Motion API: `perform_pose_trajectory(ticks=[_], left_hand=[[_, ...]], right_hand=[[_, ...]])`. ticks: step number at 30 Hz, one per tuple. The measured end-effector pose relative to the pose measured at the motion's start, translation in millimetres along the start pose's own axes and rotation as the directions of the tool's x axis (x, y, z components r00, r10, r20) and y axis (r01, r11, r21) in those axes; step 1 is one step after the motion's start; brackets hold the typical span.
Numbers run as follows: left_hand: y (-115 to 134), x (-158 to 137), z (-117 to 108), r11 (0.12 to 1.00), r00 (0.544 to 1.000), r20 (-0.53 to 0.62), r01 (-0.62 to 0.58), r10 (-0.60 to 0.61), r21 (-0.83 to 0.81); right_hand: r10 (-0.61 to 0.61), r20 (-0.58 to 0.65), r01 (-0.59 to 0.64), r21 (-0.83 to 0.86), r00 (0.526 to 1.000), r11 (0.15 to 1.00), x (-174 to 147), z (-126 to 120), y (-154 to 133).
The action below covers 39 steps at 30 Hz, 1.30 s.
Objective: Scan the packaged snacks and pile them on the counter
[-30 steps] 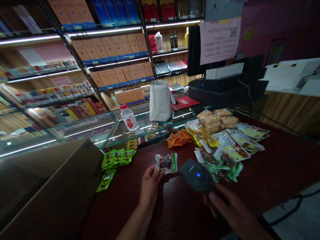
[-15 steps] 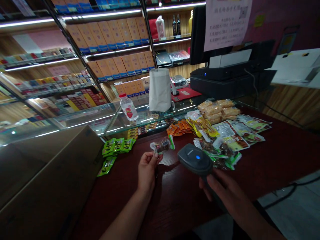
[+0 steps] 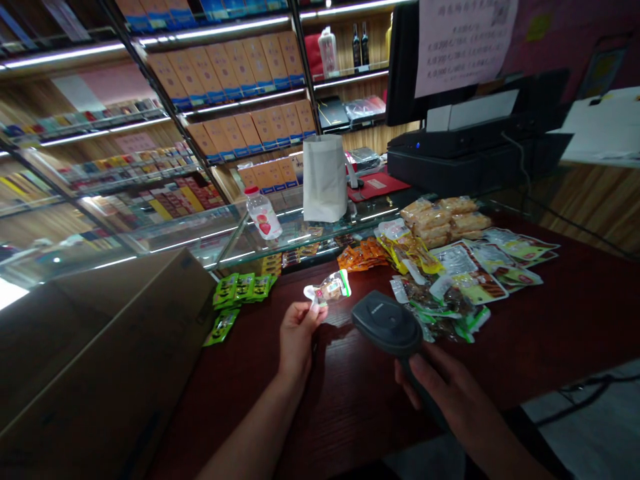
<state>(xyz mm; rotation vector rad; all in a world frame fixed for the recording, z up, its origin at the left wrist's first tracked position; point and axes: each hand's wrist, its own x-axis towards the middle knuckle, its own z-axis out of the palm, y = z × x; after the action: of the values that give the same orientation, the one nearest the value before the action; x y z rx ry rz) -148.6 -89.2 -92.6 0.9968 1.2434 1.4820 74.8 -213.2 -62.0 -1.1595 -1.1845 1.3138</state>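
Between the thumb and fingers of my left hand [image 3: 299,333] is the near end of a small clear snack packet [image 3: 331,288] with a green edge and a white label. It is held above the dark red table [image 3: 330,393] and looks brightly lit. My right hand [image 3: 450,380] is wrapped round the handle of a dark grey barcode scanner [image 3: 387,321], whose head points left towards the packet, a short gap apart. Right of the scanner lies a heap of similar green-edged packets [image 3: 450,303]. Green sachets [image 3: 243,288] lie to the left, by the box.
An open cardboard box [image 3: 145,333] fills the left side. Orange packets [image 3: 363,255], yellow packets [image 3: 407,247], wrapped pastries [image 3: 445,220] and flat pouches [image 3: 520,250] lie at the back right. Behind stand a bottle [image 3: 263,217], a white paper bag [image 3: 325,180] and a monitor [image 3: 403,67].
The packet in my left hand has gone from dim to brightly lit. The scanner's blue light is no longer seen, and the scanner has shifted slightly left. The view has turned a little.
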Motion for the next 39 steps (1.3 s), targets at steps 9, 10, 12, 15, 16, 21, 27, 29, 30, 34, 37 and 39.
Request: perform_pose_trajectory(ticks=[9, 10, 12, 15, 16, 21, 27, 29, 30, 34, 37, 39], left_hand=[[2, 1, -2, 1.0, 0.999, -0.031, -0.019, 0.019, 0.022], [2, 0, -1, 0.999, 0.999, -0.035, -0.022, 0.023, 0.029], [2, 0, 0, 0.999, 0.999, -0.043, -0.03, 0.032, 0.046], [0, -1, 0, 0.997, 0.998, -0.05, -0.035, 0.038, 0.074], [-1, -1, 0, 0.996, 0.998, -0.05, -0.039, 0.043, 0.085], [-4, -3, 0, 0.997, 0.997, -0.052, -0.05, 0.054, 0.063], [8, -12, -3, 0.986, 0.975, -0.198, 0.073, -0.102, -0.147], [17, -19, -12, 0.96, 0.93, -0.303, 0.134, -0.208, -0.246], [22, -22, -18, 0.944, 0.901, -0.351, 0.153, -0.255, -0.293], [41, -31, -51, 0.876, 0.804, -0.447, 0.177, -0.392, -0.448], [49, -25, -73, 0.819, 0.76, -0.462, 0.156, -0.457, -0.553], [51, -16, -82, 0.796, 0.758, -0.462, 0.121, -0.46, -0.593]], right_hand=[[0.027, 0.002, -0.027, 0.019, 1.0, 0.999, 2, -10, 11], [0.026, 0.003, -0.026, 0.023, 1.0, 0.999, 2, -12, 12], [0.015, 0.003, -0.015, 0.034, 1.0, 0.999, 3, -15, 13], [0.01, 0.011, -0.011, 0.029, 1.0, 1.0, 5, -19, 12], [0.008, 0.02, -0.008, 0.021, 1.0, 1.0, 6, -21, 11], [0.002, 0.048, -0.003, 0.015, 0.999, 1.0, 11, -27, 5], [0.05, 0.058, -0.05, 0.0, 0.997, 0.999, 12, -38, -1], [0.05, 0.067, -0.05, -0.012, 0.997, 0.999, 12, -44, 1], [0.048, 0.065, -0.048, -0.008, 0.997, 0.999, 12, -46, 2], [0.07, 0.039, -0.072, 0.044, 0.997, 0.996, 16, -53, 11], [0.118, 0.038, -0.121, 0.095, 0.992, 0.988, 17, -53, 15], [0.145, 0.004, -0.144, 0.136, 0.989, 0.98, 16, -52, 12]])
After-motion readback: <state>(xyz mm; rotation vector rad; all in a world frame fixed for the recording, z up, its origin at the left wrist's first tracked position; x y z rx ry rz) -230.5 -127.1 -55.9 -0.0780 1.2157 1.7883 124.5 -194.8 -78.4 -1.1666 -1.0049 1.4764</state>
